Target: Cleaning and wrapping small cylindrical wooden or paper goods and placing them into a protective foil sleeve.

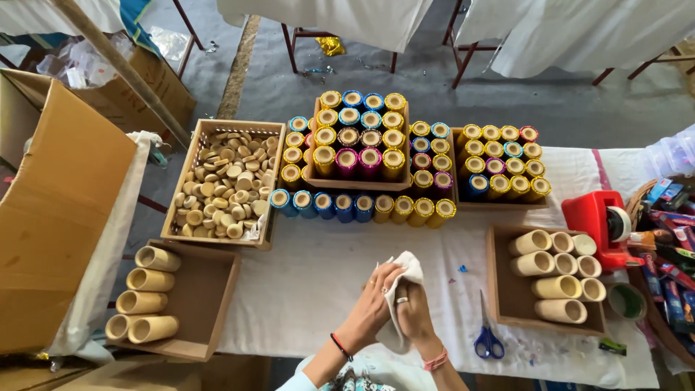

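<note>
Both hands meet low at the near edge of the counter (311, 289), pressed together around a white cloth (405, 279). The left hand (371, 308) lies over the cloth with fingers wrapped on it, and the right hand (414, 315), wearing a ring, closes on it from the other side, so each grip is clamped on the cloth.

Just right of the hands lie blue-handled scissors (489, 339). Beyond them, a wooden tray (507, 289) holds plain tan tubes lying on their sides. A similar tray (195, 304) on the left holds five more plain tubes.

Further right stand a red tape dispenser (597, 217) and a basket (641, 195) of coloured packets.

Farther back, a crate (190, 166) is heaped with small round wooden plugs. Beside it stand many upright tubes wrapped in gold, blue and pink foil (358, 145), with a row of wrapped tubes lying in front.

By the look of it, many tubes are already wrapped, while both trays of plain tubes are not yet covered.
</note>
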